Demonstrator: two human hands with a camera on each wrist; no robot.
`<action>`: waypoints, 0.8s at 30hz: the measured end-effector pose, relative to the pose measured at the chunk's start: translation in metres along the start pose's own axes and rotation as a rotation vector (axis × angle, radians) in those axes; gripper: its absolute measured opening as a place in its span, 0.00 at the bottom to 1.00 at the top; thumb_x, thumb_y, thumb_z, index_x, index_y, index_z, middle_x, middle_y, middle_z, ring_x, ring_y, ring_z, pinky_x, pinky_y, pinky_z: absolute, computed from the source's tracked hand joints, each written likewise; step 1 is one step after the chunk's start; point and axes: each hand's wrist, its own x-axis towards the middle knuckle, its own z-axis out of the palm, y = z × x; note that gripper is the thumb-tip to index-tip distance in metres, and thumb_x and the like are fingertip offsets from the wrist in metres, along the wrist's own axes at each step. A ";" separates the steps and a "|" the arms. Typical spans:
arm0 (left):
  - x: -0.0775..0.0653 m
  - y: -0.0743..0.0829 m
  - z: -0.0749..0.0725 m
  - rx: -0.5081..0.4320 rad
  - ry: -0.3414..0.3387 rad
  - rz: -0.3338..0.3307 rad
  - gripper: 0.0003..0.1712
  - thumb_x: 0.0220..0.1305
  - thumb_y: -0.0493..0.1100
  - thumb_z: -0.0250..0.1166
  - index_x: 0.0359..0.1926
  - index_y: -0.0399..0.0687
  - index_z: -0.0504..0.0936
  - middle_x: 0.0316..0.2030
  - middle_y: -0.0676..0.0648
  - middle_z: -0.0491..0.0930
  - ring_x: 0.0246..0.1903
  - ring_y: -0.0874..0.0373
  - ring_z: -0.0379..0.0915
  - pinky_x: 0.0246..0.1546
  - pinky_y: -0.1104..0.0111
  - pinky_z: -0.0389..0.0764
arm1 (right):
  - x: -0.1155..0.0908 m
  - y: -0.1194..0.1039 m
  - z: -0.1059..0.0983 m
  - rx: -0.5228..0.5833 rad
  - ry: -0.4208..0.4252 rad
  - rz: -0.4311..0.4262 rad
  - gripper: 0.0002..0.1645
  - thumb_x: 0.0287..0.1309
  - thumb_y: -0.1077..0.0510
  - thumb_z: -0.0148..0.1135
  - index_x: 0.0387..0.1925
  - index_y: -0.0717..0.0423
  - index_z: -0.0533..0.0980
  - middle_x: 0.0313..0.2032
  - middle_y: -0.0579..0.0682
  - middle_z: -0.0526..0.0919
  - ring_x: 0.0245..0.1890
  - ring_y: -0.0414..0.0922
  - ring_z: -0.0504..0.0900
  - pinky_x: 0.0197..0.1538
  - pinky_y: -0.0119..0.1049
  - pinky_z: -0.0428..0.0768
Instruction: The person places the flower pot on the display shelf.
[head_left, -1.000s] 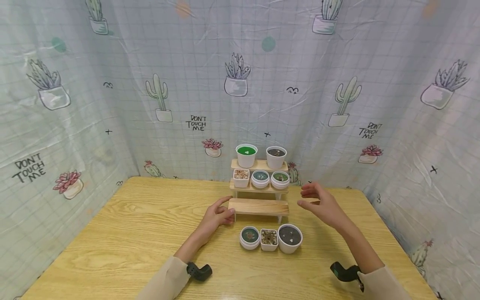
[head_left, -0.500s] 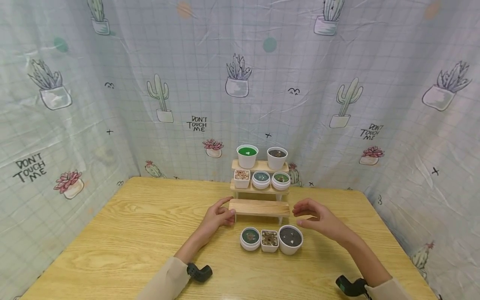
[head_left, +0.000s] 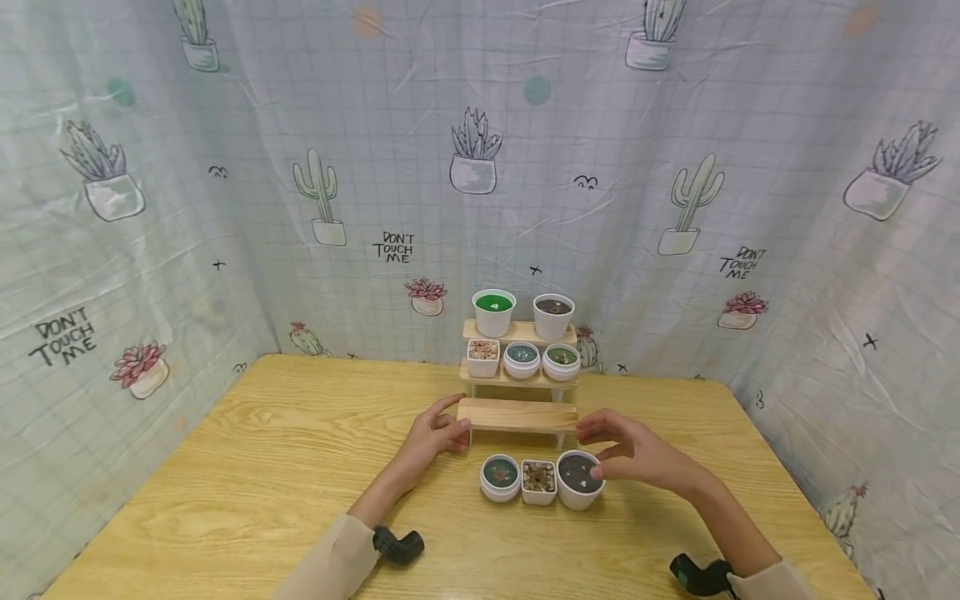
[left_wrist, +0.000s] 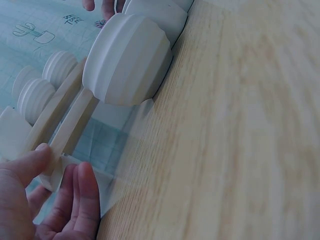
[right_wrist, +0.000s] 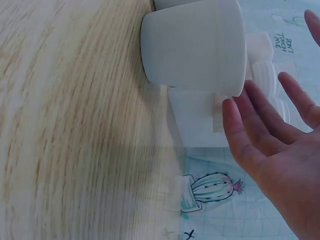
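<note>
A printed curtain encloses the far, left and right sides. The worktop carries a three-step wooden stand at its far side. The left hand grips the left end of the near step, thumb on top. The right hand holds nothing, fingers loosely bent and parted beside the dark pot; contact cannot be determined. This pot stands upright, near side of the stand, at the right end of a row. Two tall pots occupy the far step. Three small pots occupy the middle step. The row continues leftward with a square pot and a round pot.
</note>
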 end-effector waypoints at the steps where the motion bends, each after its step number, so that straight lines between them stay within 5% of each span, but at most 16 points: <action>1: 0.000 0.000 0.000 0.001 0.002 0.000 0.38 0.73 0.46 0.66 0.78 0.47 0.63 0.37 0.45 0.85 0.37 0.58 0.84 0.42 0.67 0.88 | 0.000 0.001 0.000 -0.001 -0.003 0.002 0.34 0.64 0.65 0.67 0.67 0.68 0.66 0.64 0.75 0.71 0.64 0.54 0.78 0.60 0.41 0.82; 24: 0.000 -0.002 0.000 -0.006 -0.007 0.011 0.39 0.73 0.46 0.66 0.79 0.45 0.61 0.36 0.46 0.84 0.37 0.58 0.84 0.42 0.67 0.88 | -0.001 0.019 0.008 0.006 -0.088 0.071 0.48 0.56 0.60 0.76 0.72 0.69 0.61 0.68 0.72 0.70 0.67 0.60 0.74 0.60 0.40 0.81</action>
